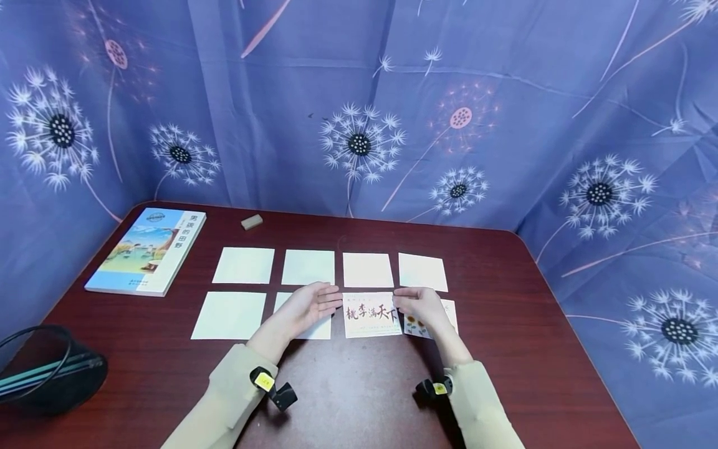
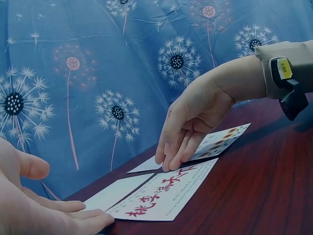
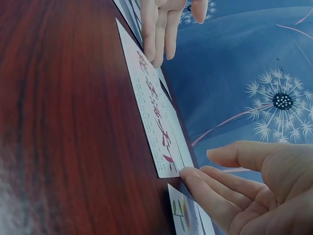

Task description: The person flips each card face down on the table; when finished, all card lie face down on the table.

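Observation:
A white card with red Chinese characters (image 1: pixel 371 327) lies flat on the table between both hands. My left hand (image 1: pixel 307 307) has its fingers extended, tips right at the card's left edge, and overlaps a blank white card in the head view. At the opposite edge, the fingertips of my right hand (image 1: pixel 424 307) touch the upper right corner, fingers mostly straight. A card with printed sunflowers (image 1: pixel 416 327) lies partly hidden beneath the right hand and wrist. Both wrist views show the thumbs held apart from the fingers, with the lettered card (image 2: pixel 166 196) flat between the hands.
Several blank white cards (image 1: pixel 367 270) form two rows with the printed ones. A book (image 1: pixel 147 252) lies at the back left, near a small eraser-like block (image 1: pixel 252 222). A black pen holder (image 1: pixel 73 386) lies at the left edge. Patterned blue cloth (image 1: pixel 280 125) hangs around the table.

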Demonstrator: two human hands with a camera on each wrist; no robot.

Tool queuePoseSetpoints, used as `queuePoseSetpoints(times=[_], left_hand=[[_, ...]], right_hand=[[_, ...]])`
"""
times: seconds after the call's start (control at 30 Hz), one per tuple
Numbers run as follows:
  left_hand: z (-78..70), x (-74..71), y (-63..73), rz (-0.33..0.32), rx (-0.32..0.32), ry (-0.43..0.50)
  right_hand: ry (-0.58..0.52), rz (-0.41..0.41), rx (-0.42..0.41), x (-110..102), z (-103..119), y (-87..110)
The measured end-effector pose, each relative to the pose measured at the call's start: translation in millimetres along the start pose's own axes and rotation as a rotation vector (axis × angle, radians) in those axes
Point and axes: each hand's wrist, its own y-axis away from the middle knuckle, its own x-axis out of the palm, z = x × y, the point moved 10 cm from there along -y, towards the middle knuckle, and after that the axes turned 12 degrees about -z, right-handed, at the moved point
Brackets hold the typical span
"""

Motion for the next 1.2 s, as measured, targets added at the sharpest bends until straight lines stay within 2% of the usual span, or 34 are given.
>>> queuePoseSetpoints(times=[0.23, 0.43, 0.7, 0.9, 1.2], left_hand=[[0.0, 0.9, 0.0, -0.005, -0.002, 0.029], [3.2, 0.8, -0.4, -0.036, 0.001, 0.043], [7.7, 5.4, -1.2, -0.032, 0.012, 0.069], [14.5, 9.1, -3.1, -0.046, -0.009, 0.123], [21.8, 16.9, -2.8, 0.015, -0.026, 0.019]], right_hand=[[-0.004, -0.007, -0.002, -1.2, 0.7, -0.7], [-0.020, -0.018, -0.023, -1.2, 1.1, -2.7], [-0.025, -0.044, 0.010, -2.1, -1.9, -1.1], [-0.033, -0.052, 0.015, -2.5, -3.0, -1.5], [-0.048, -0.048, 0.022, -2.3, -4.7, -2.5]])
